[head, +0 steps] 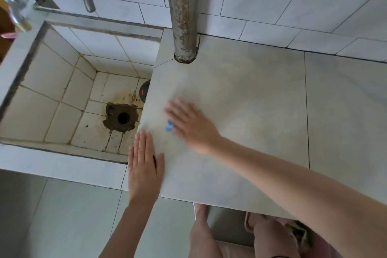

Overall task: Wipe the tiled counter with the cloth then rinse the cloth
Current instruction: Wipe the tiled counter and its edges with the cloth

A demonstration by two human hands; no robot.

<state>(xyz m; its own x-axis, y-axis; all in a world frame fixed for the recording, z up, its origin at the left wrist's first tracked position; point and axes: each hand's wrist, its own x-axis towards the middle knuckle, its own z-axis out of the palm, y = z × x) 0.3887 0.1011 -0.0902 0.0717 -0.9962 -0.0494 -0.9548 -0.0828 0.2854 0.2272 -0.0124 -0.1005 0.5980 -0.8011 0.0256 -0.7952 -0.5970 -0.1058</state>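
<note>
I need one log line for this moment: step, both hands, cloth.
step: wiping | right hand presses small blue cloth on pale tiled counter | left hand flat at counter edge | cloth mostly hidden

We see a pale tiled surface [261, 111] with dark seams, a blue cloth [169, 126] lying flat under our right hand [192, 125] near its left edge, our left hand [144, 167] flat over that edge, and a rusty pipe [184, 16] meeting it at the back.
</note>
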